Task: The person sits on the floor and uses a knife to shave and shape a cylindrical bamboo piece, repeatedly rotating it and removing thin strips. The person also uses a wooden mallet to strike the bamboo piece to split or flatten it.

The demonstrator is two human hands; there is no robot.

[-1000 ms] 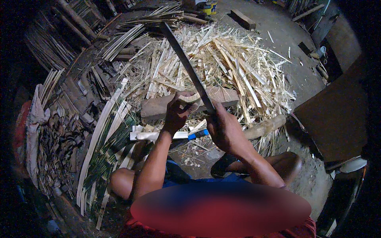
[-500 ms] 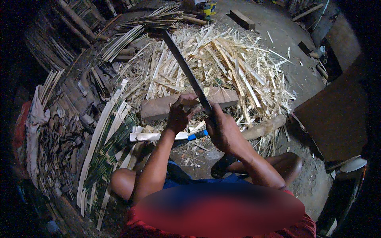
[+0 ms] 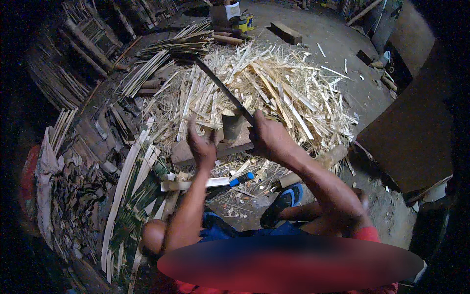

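Note:
My right hand [image 3: 268, 137] grips the handle of a machete [image 3: 223, 89], whose long dark blade slants up and away to the left. A short bamboo section [image 3: 232, 126] stands on a wooden block [image 3: 183, 153] in front of me, just below the blade. To the left of that section is my left hand [image 3: 201, 144], fingers spread, holding nothing. On the near side of the block lies a pale flat strip [image 3: 198, 183] with a blue-wrapped piece [image 3: 241, 179] at its right end.
A large heap of pale shavings and splints [image 3: 289, 88] spreads beyond the block. Long split bamboo strips [image 3: 122, 191] lie at my left. A log piece [image 3: 318, 164] sits at the right, near a brown panel [image 3: 401, 142]. Another wooden block [image 3: 286, 33] lies farther off.
My left hand has moved left, away from the machete, and its fingers have spread. The bamboo section now shows upright on the block. My right hand has shifted slightly up with the machete.

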